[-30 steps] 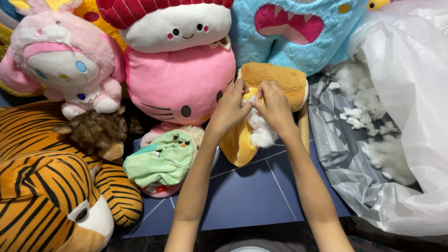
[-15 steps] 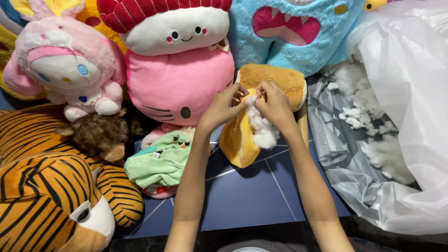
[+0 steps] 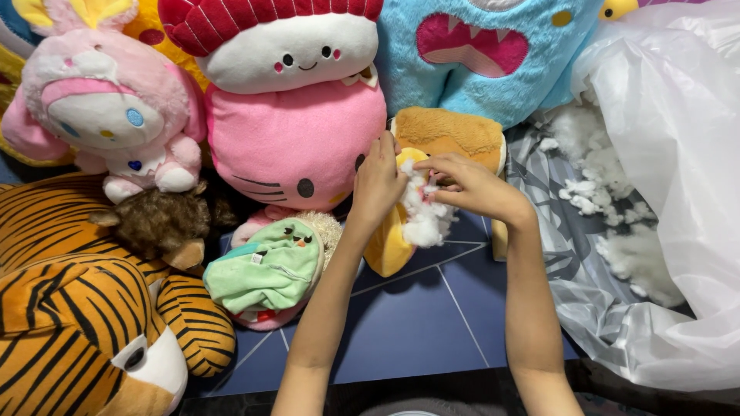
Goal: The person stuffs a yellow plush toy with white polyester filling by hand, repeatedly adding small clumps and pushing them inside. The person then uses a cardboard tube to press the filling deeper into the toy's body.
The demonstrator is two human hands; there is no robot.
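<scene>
Two bare hands meet at a yellow and tan plush toy that lies on the blue floor mat, and this toy serves as the landmark. Its left hand side is gripped by the left hand, fingers curled around the fabric edge. The right hand pinches a clump of white stuffing that bulges from the toy's opening. Just left of the toy sits a pink cat-face plush, with a white and red plush stacked on top. Behind the toy leans a blue monster plush. Right of it spreads a clear plastic bag holding loose white stuffing. Lower left of the toy lies a small green plush, and farther left a striped tiger plush.
</scene>
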